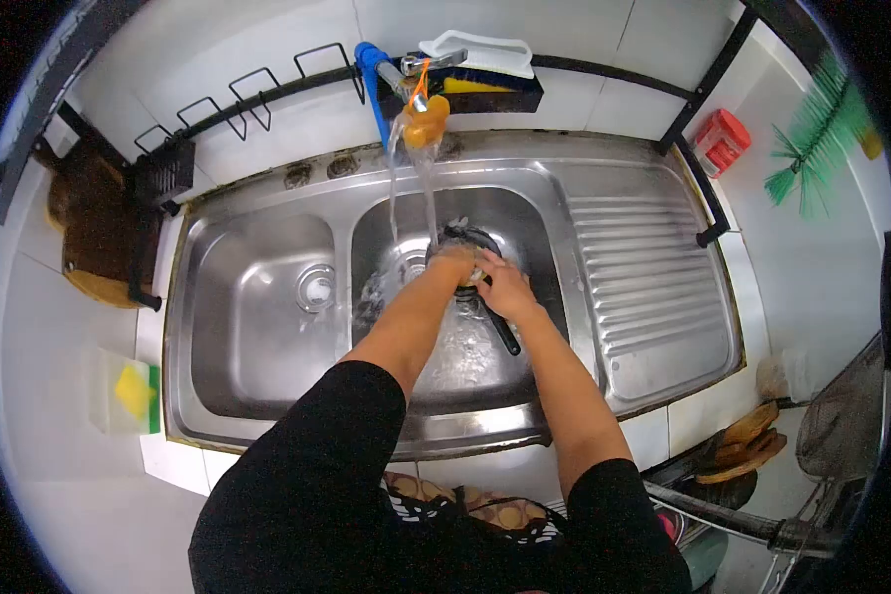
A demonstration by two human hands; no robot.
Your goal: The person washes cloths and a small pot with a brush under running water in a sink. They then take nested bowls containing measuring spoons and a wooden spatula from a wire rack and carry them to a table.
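Both hands are low in the middle basin (544, 391) of a steel sink, close together over a black utensil with a long handle (503, 332). Its dark rounded end (477, 236) is partly covered by the hands, so I cannot tell its exact kind. My left hand (453, 265) is smeared by motion, its fingers unclear. My right hand (508, 289) has its fingers curled in beside the left one, around a small pale thing (478, 275) that is too blurred to name. Running water (430, 203) falls from the tap (421, 102) just behind the hands.
To the left lies a second basin (257, 297) with a drain; to the right, a ribbed drainboard (648, 277). A white brush (480, 51) rests on the black rack behind. A red-lidded jar (721, 141) and green bristle brush (812, 144) are at right, a yellow sponge (133, 392) at left.
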